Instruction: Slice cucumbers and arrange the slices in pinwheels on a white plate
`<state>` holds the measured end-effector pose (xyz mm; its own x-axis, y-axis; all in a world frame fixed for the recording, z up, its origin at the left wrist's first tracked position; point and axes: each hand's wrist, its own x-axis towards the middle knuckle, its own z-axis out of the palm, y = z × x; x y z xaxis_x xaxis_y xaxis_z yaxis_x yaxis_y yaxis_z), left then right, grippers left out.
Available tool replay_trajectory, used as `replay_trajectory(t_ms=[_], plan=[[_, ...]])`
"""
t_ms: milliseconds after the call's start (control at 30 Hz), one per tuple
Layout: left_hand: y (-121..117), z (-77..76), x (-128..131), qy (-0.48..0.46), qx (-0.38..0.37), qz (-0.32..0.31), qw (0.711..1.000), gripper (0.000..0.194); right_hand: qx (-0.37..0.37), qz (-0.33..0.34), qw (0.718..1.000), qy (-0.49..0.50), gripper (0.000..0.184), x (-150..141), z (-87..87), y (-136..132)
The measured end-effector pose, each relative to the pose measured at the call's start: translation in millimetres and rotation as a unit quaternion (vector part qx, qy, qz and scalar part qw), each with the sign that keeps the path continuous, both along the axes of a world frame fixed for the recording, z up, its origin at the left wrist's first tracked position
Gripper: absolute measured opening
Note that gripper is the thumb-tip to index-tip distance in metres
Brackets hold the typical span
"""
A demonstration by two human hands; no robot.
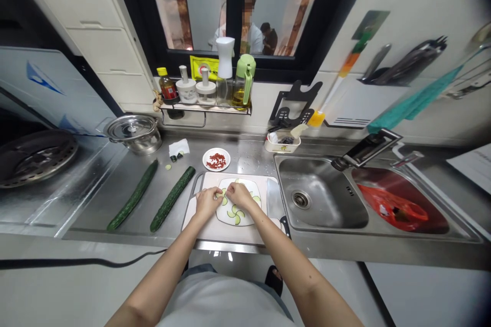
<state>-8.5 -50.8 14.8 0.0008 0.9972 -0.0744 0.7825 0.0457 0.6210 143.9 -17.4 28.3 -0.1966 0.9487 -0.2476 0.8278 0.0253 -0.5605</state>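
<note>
- Left hand (208,202) and right hand (240,195) are both held over the upper left part of a white plate (230,219), fingertips close together.
- Cucumber slice (224,201) is seen on the plate, between the two sets of fingertips and slightly below them.
- Left fingers are bent, tips brought together at the slice's left side; whether it is gripped or only touched cannot be told.
- Right fingers are curled inward, tips lowered just right of the same slice; contents of the grasp, if any, are hidden by the hand.
- Slice cluster (236,214) is laid in a curved fan on the plate, on the near side of both hands. More slices (256,198) are set at the plate's right side, partly covered by the right hand.
- Plate is placed on a pale cutting board (210,234); knife (274,199) is laid along the board's right side, handle toward the person.
- Small dish (216,159) with red bits is set beyond the board.
- Two whole cucumbers (172,199) are laid on the steel counter (92,214), left of the board.
- Sink (322,194) is located right of the board; red bag (395,207) is held in its right basin.
</note>
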Motion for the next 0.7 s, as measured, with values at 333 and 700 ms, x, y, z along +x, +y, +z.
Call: replay_trajectory(t_ms=[333, 700], plan=[[0.1, -11.4, 4.1, 0.09, 0.031, -0.033, 0.995, 0.018, -0.007, -0.001, 0.998, -0.064, 0.015, -4.6, -12.3, -1.3], [-5.6, -15.6, 2.7, 0.14, 0.106, -0.077, 0.981, 0.014, -0.011, -0.003, 0.993, -0.116, 0.018, -10.0, -6.8, -0.7]])
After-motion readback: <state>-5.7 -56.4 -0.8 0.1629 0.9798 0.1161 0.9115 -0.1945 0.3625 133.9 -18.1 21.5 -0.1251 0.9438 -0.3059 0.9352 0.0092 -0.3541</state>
